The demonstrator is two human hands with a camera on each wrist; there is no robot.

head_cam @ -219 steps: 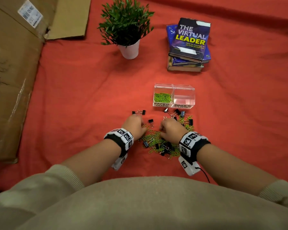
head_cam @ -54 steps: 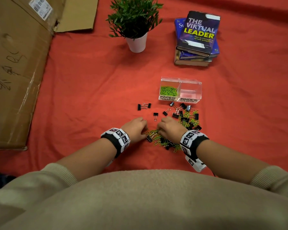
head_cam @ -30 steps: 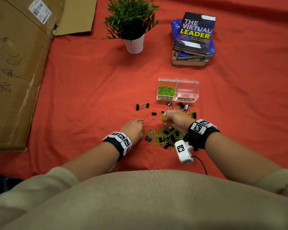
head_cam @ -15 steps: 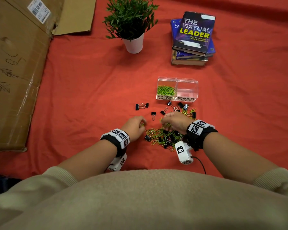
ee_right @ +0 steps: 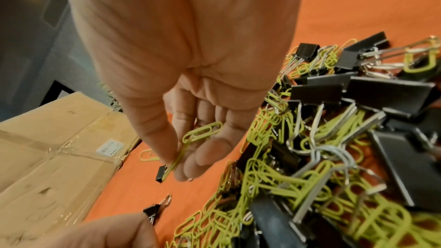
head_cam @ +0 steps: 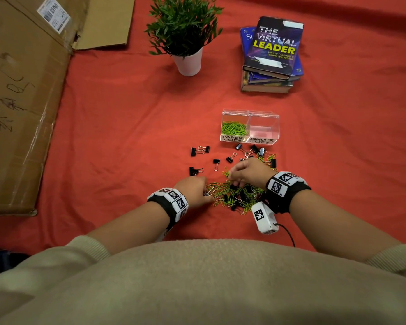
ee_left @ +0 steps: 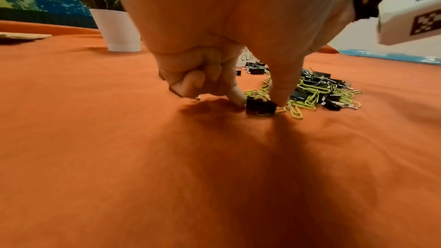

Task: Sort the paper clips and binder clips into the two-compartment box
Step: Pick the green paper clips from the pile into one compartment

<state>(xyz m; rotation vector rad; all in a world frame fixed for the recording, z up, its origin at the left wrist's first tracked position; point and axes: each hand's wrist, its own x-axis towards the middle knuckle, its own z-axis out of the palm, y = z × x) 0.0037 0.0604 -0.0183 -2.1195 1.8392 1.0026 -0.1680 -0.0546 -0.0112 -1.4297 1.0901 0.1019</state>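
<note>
2 hands at a mixed clip pile on a red-orange cloth

2 hands work low over the surface (head_cam: pixel 117 118), which is covered by a wrinkled red-orange cloth. In the head view, the two-compartment box (head_cam: pixel 250 113) stands just beyond a mixed pile of green paper clips (head_cam: pixel 223 191) and black binder clips (head_cam: pixel 198 151). Its compartment labelled PAPER CLIPS, on the left in this view, holds green clips; the one labelled BINDER CLIPS looks bare. The left hand (head_cam: pixel 192 190) rests at the pile's left edge, the right hand (head_cam: pixel 247 171) sits above its far side. Flattened cardboard (head_cam: pixel 21 102) covers the left of the surface, a potted plant (head_cam: pixel 185 36) and a stack of books (head_cam: pixel 271 57) stand at the far side.

In the left wrist view, the left hand's forefinger and thumb press down on either side of 1 black binder clip (ee_left: pixel 260 105) lying on the cloth, the other fingers (ee_left: pixel 188 82) curled into the palm. The white pot stands behind, with a blue and green backdrop beyond the surface's edge.

In the right wrist view, the right hand's thumb and fingers (ee_right: pixel 203 159) pinch green paper clips (ee_right: pixel 203 133) above the pile. A dark wall with 1 small lamp shows at the upper left.
</note>
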